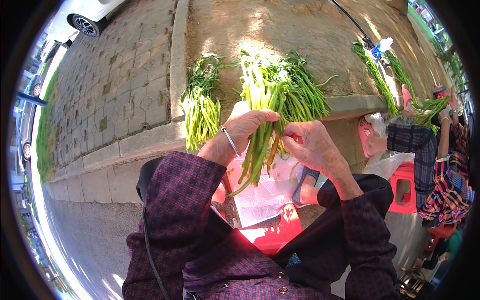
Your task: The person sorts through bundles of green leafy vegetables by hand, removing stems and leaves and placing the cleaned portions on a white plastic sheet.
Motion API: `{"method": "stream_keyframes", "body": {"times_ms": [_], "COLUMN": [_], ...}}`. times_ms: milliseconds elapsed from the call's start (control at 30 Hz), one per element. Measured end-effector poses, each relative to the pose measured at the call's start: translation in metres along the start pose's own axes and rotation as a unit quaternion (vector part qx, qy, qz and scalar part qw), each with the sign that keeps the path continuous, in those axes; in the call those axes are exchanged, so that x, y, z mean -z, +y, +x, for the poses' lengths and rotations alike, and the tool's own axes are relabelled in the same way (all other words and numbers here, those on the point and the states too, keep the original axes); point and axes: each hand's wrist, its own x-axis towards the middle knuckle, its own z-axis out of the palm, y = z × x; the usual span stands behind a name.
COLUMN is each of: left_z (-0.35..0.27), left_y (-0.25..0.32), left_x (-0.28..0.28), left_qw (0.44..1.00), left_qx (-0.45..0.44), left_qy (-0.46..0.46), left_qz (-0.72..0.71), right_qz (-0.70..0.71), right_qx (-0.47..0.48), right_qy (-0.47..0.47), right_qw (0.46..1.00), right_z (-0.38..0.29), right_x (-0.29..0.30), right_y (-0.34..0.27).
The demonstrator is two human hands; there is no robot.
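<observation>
My left hand (243, 123), with a silver bangle at the wrist, is closed around a bundle of long green leafy vegetable stems (258, 153). The stem ends hang down towards me, and the leafy part points away. My right hand (311, 144) is at the bundle's right side, thumb and forefinger together by a brownish stem (276, 144); whether it grips that stem is hard to tell. Beyond lies a pile of the same greens (305, 93), and a smaller bunch (202, 112) rests to the left on the kerb. A pale plastic sheet (258, 202) lies below, bearing stem scraps.
A red plastic stool (262, 238) is beneath me. At right, a person in a checked shirt (450, 187) handles greens beside another red stool (401, 187). A concrete kerb (142, 140) crosses ahead; more greens (378, 78) and a plastic bottle (382, 47) lie beyond.
</observation>
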Motion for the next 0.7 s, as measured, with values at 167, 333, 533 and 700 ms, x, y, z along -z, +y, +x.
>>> {"method": "stream_keyframes", "body": {"times_ms": [167,333,533,700], "left_z": [0.0,0.005,0.002,-0.001], "left_y": [0.001,-0.002,-0.001,0.0], "left_x": [0.003,0.007,0.004,-0.001], "left_qw": [0.999,0.999,0.998,0.995], "left_qx": [0.022,0.005,-0.057,-0.1], "left_qy": [-0.022,-0.026,-0.006,0.001], "left_qz": [-0.036,-0.032,-0.025,-0.025], "right_qz": [0.015,-0.005,0.06,0.083], "right_qx": [0.002,0.022,-0.117,-0.136], "right_qy": [-0.014,0.06,0.095,-0.032], "right_qw": [1.0,0.998,0.987,0.987], "right_z": [0.0,0.001,0.003,0.002], "right_x": [0.002,0.001,0.008,0.001], "right_y": [-0.004,-0.004,-0.008,0.001]}}
